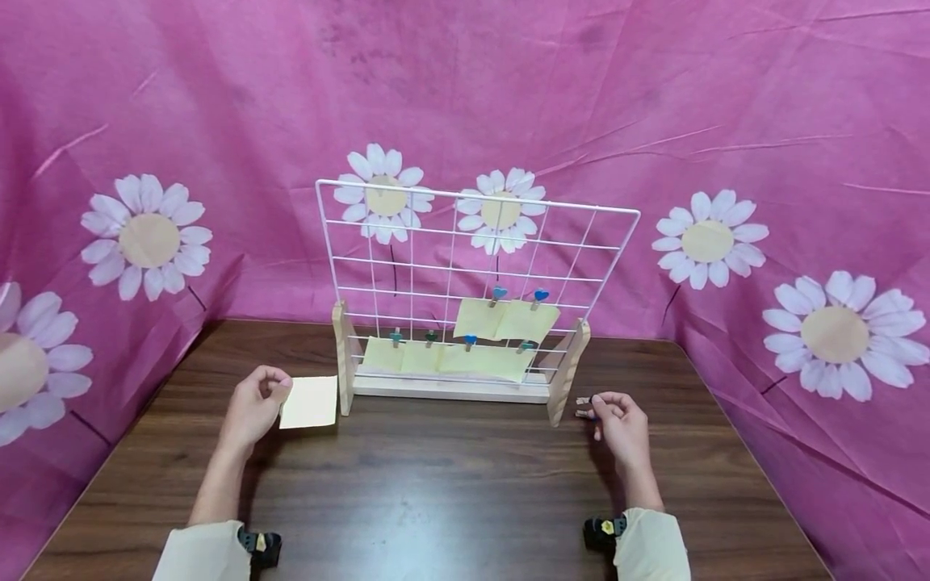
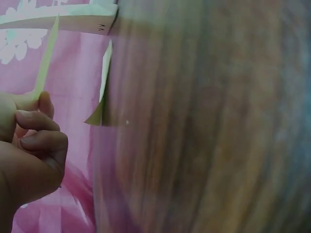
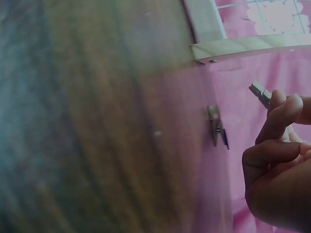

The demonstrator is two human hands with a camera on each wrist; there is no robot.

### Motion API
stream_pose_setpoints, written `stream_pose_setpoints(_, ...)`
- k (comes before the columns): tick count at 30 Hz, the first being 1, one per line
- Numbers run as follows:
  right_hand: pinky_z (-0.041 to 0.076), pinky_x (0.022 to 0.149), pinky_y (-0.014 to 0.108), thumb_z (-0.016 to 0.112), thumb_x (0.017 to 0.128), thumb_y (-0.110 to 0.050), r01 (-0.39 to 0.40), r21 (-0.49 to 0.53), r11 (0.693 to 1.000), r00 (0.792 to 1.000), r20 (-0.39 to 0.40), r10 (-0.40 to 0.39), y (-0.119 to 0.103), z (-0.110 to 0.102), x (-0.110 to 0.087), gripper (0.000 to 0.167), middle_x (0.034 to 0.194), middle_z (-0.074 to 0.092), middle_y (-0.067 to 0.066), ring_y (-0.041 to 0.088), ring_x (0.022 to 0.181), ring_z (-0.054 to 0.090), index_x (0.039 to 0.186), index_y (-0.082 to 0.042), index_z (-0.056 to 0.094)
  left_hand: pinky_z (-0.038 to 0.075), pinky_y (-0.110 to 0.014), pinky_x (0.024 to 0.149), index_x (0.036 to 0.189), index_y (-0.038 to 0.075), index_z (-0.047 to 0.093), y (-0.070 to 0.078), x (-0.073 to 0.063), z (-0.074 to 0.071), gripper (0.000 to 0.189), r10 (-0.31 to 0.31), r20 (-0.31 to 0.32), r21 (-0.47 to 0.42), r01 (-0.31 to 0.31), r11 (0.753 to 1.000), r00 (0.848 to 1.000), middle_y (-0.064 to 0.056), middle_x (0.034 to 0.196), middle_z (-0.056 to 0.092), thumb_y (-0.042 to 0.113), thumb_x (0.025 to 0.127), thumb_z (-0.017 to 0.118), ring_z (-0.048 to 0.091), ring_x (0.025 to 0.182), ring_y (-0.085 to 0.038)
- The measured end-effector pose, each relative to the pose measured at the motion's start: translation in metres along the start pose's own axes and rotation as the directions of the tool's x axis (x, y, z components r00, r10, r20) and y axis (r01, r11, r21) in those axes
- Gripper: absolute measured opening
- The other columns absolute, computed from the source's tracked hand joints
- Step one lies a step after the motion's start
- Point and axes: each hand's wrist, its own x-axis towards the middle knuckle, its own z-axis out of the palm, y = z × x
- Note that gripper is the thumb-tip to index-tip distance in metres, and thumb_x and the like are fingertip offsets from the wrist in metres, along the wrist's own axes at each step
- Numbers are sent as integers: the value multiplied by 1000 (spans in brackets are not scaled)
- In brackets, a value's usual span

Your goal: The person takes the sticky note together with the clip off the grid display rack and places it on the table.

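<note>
My left hand [image 1: 254, 407] pinches a pale yellow sticky note [image 1: 312, 402] by its edge, left of a white wire grid rack [image 1: 450, 262]. In the left wrist view the held note appears edge-on, and a second note [image 2: 104, 77] with a curled corner lies on the table beyond it. At the rack's right side, my right hand [image 1: 625, 428] pinches a small wooden clothespin [image 3: 260, 93] between thumb and finger. Another clothespin [image 3: 217, 127] lies on the table close by. Yellow notes [image 1: 458, 360] hang along the rack's lower wires under blue and green heart-topped clothespins [image 1: 539, 297].
Wooden side feet [image 1: 569, 373] and a pale base bar [image 1: 450, 389] support the rack on the dark wood table [image 1: 436, 484]. Behind and on both sides hangs a pink cloth [image 1: 254, 97] with white daisies. Black wrist cameras [image 1: 263, 547] sit at both cuffs.
</note>
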Motion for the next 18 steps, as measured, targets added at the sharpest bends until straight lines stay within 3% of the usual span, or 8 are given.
stream_pose_setpoints(11, 33, 41, 19, 57, 104, -14, -128, -18, 992, 991, 47, 129, 14, -4, 6, 18, 71, 65, -8, 5, 45, 47, 113, 1, 51, 42, -26, 64, 109, -8, 57, -12, 6, 4, 18, -25, 59, -41, 27, 999, 998, -8, 85, 60, 8, 102, 56, 50, 73, -11)
stream_pose_setpoints(18, 31, 41, 17, 56, 103, -12, -129, 3, 992, 990, 54, 129, 23, -5, 7, 14, 70, 65, -8, 4, 45, 46, 111, -1, 52, 40, -26, 64, 109, -8, 58, -16, 7, 5, 16, -26, 52, -48, 28, 998, 998, -7, 85, 59, 7, 102, 56, 49, 75, -11)
